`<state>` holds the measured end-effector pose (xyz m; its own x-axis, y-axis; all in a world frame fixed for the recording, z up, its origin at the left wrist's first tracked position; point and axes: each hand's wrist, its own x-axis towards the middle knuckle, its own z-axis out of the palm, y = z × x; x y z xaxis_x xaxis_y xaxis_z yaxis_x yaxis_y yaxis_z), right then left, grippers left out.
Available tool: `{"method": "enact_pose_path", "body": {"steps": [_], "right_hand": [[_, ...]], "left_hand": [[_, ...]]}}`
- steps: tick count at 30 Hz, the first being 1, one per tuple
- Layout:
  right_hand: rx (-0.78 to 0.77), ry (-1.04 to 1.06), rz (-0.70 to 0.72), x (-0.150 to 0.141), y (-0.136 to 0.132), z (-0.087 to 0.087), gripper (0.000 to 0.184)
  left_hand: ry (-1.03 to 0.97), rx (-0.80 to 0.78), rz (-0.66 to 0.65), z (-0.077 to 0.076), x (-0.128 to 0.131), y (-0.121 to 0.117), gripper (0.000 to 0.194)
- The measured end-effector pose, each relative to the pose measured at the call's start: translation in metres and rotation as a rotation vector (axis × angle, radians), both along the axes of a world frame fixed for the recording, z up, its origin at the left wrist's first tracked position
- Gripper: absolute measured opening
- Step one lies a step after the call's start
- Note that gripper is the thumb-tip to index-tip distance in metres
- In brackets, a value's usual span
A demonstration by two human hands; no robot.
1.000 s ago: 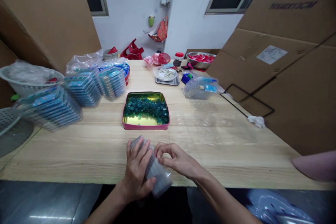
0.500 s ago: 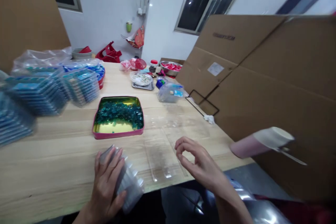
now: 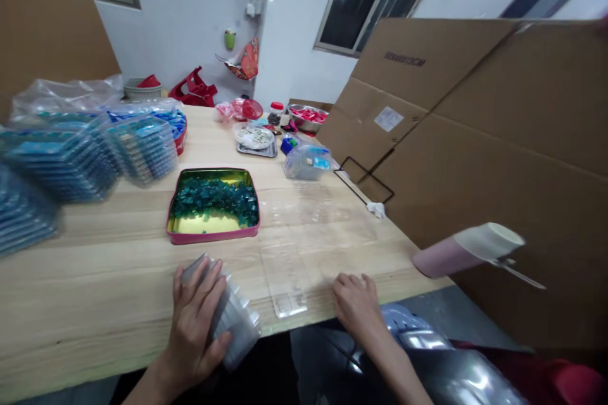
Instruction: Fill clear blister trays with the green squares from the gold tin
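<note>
At the table's front edge, my left hand (image 3: 194, 323) is wrapped over a stack of nested clear plastic trays (image 3: 235, 323), thumb on the near side. To its right, a flat clear plastic tray (image 3: 284, 281) lies on the wood, with more transparent sheets or trays faintly visible beyond it. My right hand (image 3: 356, 300) is closed with curled fingers, low at the table edge to the right of that tray. Whatever its fingers hold, if anything, is hidden. Behind my left hand sits a pink-rimmed tin (image 3: 213, 237) with small teal-green translucent pieces (image 3: 213, 199) heaped in it.
Stacks of filled blue blister packs (image 3: 61, 158) stand at the left. A pink and white tumbler (image 3: 468, 250) is near the right edge, beside a tall cardboard sheet (image 3: 475, 139). Farther back are a clear plastic box (image 3: 306, 162), a white dish (image 3: 254, 137) and a metal bowl (image 3: 308, 119).
My right hand has lowered towards the table edge, and its fingers have curled from a loose, rounded pose into a closed one. My left hand stays on the tray stack.
</note>
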<state>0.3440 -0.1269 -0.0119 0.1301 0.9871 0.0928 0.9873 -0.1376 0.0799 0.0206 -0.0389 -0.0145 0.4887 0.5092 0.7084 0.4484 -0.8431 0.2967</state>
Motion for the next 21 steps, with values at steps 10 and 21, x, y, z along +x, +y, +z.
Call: {"method": "enact_pose_path", "body": {"steps": [10,21], "right_hand": [[-0.25,1.624,0.354,-0.112,0.069,0.045,0.026],[-0.407,1.921,0.304,-0.13,0.078,0.034,0.029]], "left_hand": [[0.102,-0.038,0.013,0.008,-0.002,-0.006,0.06],[0.06,-0.017,0.021,0.005,0.001,-0.004,0.061]]}}
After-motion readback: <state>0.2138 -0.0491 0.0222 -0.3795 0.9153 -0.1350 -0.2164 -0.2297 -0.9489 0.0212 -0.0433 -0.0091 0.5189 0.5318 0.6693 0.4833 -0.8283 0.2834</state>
